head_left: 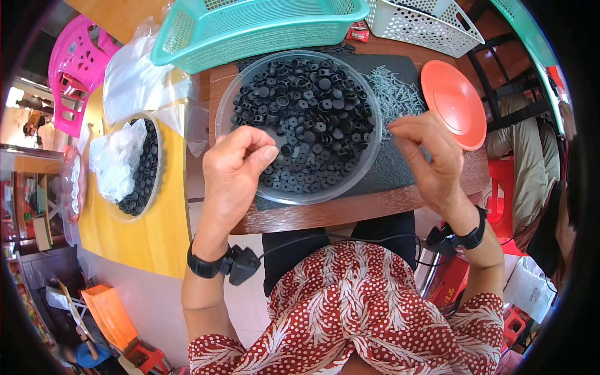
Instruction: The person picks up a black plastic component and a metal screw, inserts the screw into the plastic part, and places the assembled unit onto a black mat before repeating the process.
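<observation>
Looking down from the head view, two bare hands are near a big, clear round tub (300,200) on a brown wooden bench (387,203). Small black parts (306,103) are heaped inside it, some like little caps, some like flat squares with a hole. The left hand (230,167) is over the tub's left rim, with its thumb and finger tips close together. The right hand (434,156) is just beside a pile of thin silver screws (395,94), with its fingers curled in. I cannot tell whether either hand pinches something.

The black parts look like hard plastic, so each one should be very light, stiff and tough, and maybe a bit slippery. The sides seem the best place to pinch one, with a thumb and one finger. The screws look hard and thin and may roll, so hold one near its head.

Under the tub and screws is a dark mat (400,174). An orange plate (453,103) is on the right. A green basket (262,47) and a white basket (425,28) are at the back. A yellow table (169,240) on the left has more black parts and clear bags (147,84). Past it is a pink chair (75,69).
</observation>
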### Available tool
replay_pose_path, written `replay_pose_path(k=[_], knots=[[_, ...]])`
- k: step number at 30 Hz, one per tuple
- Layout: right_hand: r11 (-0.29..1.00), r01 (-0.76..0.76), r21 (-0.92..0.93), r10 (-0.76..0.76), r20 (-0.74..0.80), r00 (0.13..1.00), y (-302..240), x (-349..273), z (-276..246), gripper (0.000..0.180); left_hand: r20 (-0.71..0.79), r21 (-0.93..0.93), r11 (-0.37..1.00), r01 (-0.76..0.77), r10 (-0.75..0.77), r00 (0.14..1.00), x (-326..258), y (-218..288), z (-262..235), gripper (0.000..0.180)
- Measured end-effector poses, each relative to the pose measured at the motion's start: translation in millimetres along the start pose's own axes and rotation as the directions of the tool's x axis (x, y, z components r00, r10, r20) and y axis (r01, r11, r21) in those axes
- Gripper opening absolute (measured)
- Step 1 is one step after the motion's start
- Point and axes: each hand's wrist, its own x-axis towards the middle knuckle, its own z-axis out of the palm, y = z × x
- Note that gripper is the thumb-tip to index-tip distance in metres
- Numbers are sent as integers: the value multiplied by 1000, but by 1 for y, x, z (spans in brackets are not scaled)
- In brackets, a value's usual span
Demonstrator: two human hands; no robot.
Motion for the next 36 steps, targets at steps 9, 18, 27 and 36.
replay_pose_path(k=[9,18,27,36], knots=[[787,-339,515,334,107,937,-58,3,54,11,98,-836,456,305,-423,901,-17,36,9,14],[634,-437,638,435,173,884,-66,0,65,10,151,-871,371,321,-420,895,-24,43,11,14],[615,-450,648,446,186,876,-64,-1,59,13,223,-921,219,321,-378,899,-25,44,18,22],[687,-446,574,484,96,869,-66,-4,56,12,223,-926,208,314,-370,902,-27,49,27,22]])
